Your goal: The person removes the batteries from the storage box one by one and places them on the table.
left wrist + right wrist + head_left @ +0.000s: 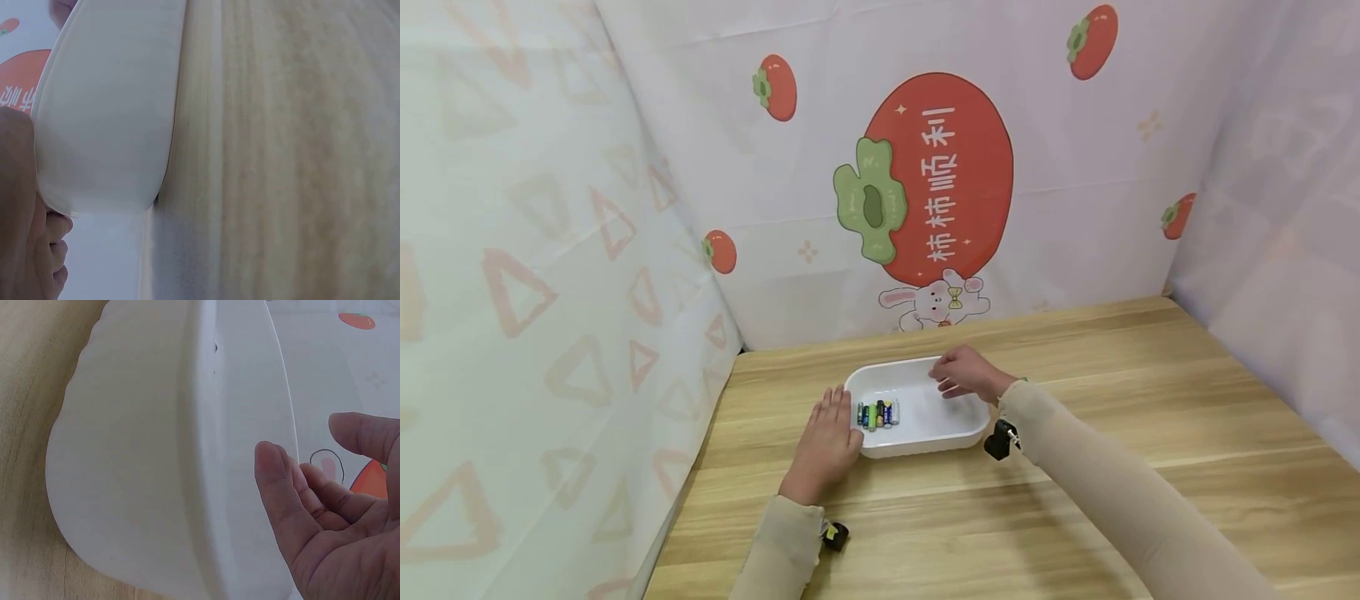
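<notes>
A white oblong tray [931, 417] with rounded corners rests on the wooden table. Several small batteries [877, 414] in mixed colours lie side by side in its left end. Along the outside of that end lies my left hand [826, 442], fingers straight, thumb at the rim. The left wrist view shows this hand [22, 219] against the edge of the tray [106, 125]. Over the tray's right half hovers my right hand [967, 372]. From the right wrist, its fingers [281, 503] appear loosely bent and the thumb apart, with nothing between them.
The wooden table [880, 525] extends in front of the tray and to its right. A printed cloth [820, 183] hangs behind, with more cloth walls at the left [550, 333] and right [1277, 250]. Small black wrist cameras sit on both sleeves.
</notes>
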Available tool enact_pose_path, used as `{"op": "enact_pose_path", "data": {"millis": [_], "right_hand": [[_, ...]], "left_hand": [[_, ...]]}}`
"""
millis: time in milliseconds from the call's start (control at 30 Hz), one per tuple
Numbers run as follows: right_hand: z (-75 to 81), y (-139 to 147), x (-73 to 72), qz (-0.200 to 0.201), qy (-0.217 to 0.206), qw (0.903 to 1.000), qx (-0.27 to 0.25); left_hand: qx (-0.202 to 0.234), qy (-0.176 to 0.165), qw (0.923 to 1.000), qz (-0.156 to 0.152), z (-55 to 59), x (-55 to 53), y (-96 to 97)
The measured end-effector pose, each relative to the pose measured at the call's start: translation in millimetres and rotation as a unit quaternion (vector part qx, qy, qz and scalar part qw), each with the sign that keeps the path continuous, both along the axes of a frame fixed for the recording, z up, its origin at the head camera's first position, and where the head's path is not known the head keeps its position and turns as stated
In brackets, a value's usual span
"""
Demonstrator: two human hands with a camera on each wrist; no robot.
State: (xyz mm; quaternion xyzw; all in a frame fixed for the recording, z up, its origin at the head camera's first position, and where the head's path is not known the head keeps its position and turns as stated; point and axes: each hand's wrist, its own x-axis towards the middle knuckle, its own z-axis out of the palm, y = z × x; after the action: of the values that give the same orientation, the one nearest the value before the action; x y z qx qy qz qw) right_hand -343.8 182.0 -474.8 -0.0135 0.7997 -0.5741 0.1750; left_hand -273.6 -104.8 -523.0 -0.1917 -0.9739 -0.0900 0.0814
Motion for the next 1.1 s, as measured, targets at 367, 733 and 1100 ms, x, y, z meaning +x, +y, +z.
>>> {"op": "enact_pose_path", "data": {"millis": [367,733,1100], "right_hand": [[-1.7,-20,-0.9,0.016,-0.001,0.9999,0.005],[-11.3,-39,-6.4,0.026,-0.003,0.9997,0.002],[-25.7,-57,-6.0,0.022,-0.007,0.9995,0.02]], "left_hand": [[-0.025,0.026,0.9993,0.005,1.8,-2.5,1.7],[-0.02,0.031,0.9993,0.001,0.7,-4.2,0.1],[-0.024,0.022,0.9995,0.004,-3.7,-3.6,-1.3]]}}
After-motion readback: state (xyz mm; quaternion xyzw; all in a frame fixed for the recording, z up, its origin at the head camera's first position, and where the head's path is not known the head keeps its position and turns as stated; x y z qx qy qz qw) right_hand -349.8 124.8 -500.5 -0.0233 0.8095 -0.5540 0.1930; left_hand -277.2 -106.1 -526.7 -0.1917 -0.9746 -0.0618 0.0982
